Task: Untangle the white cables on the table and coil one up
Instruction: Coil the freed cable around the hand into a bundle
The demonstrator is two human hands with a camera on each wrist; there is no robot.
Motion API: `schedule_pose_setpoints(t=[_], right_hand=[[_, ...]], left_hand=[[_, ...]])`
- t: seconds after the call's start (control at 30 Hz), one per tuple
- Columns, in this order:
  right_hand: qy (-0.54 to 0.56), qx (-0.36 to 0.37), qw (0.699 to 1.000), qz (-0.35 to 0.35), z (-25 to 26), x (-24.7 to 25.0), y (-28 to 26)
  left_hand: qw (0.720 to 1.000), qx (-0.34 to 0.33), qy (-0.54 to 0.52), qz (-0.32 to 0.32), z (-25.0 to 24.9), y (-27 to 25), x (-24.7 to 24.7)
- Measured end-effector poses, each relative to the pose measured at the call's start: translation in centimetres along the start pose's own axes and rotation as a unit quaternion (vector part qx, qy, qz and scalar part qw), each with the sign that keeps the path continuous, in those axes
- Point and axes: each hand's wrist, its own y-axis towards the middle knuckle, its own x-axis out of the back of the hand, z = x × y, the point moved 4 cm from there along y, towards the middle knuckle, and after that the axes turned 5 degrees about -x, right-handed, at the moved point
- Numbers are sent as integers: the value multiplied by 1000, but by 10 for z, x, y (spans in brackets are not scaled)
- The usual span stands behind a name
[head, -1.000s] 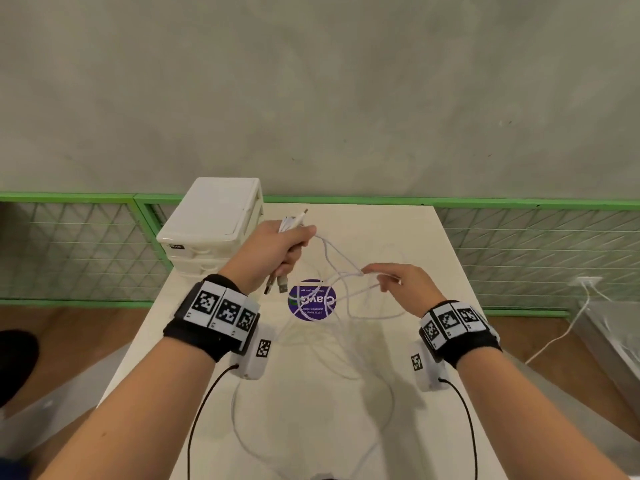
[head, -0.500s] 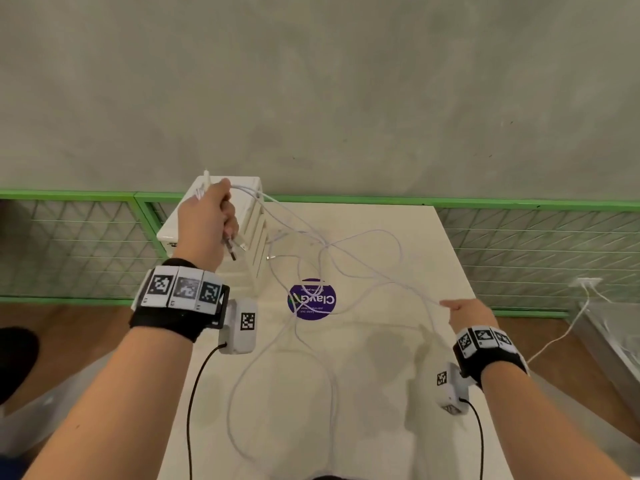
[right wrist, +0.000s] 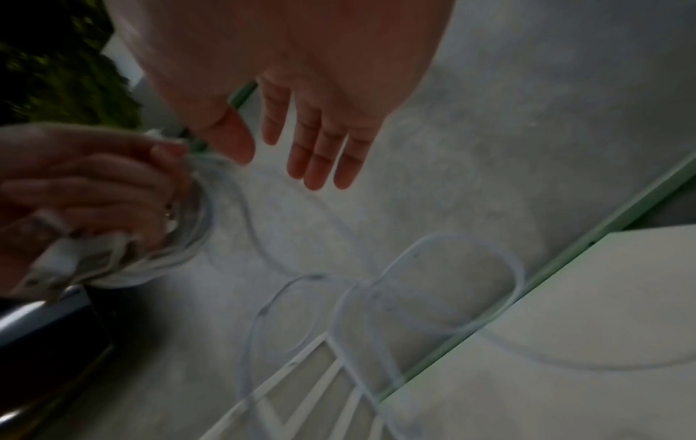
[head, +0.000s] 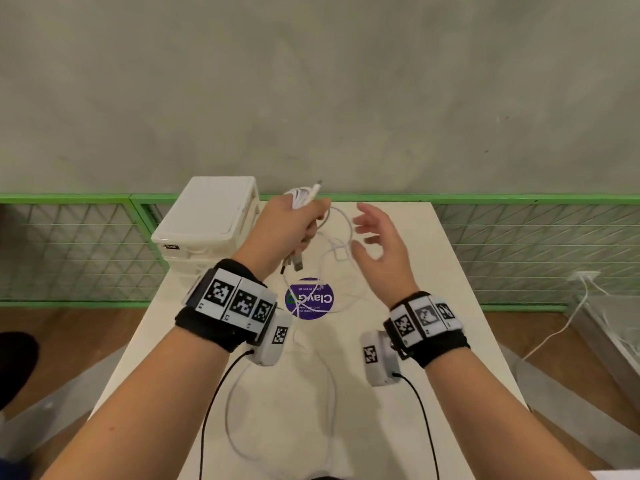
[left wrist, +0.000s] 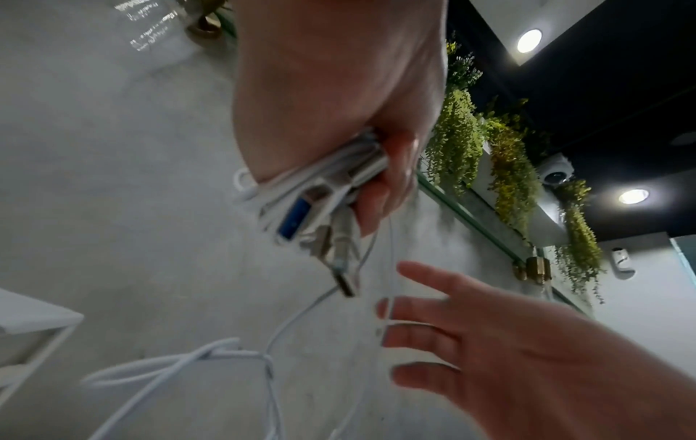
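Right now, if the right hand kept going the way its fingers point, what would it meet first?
Probably the loose cable loop hanging from the left hand: the open right hand points at it. In the left wrist view a strand already seems to cross its fingers; depth is unclear.

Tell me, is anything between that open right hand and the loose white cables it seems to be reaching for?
Nothing visible. The right hand hangs open beside the white cables trailing from the left hand, with only air between. One strand may already cross its fingers.
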Motion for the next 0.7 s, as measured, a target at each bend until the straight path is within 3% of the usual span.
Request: schedule_pose_setpoints(t=[0.13, 0.23, 0.3, 0.4, 0.47, 0.6, 0.7], right_hand=[[6, -66, 996, 67, -4, -29, 7], [32, -175, 971, 162, -33, -44, -5], [13, -210, 964, 164, -48, -43, -14], [-149, -145, 973, 97, -64, -28, -20], [-220, -96, 966, 93, -68, -21, -25], [-176, -42, 976, 122, -61, -11, -31], [-150, -1, 988, 23, -52, -1, -30]], left_hand=[[995, -5, -55, 86, -14, -9, -16], [992, -7, -111, 58, -17, -9, -9], [991, -9, -134, 22, -15, -8, 2], [989, -2, -144, -31, -5, -8, 16], [984, 13, -160, -73, 3, -7, 27], [975, 29, -166, -148, 14, -2, 45], [977, 27, -137, -159, 18, -1, 46]])
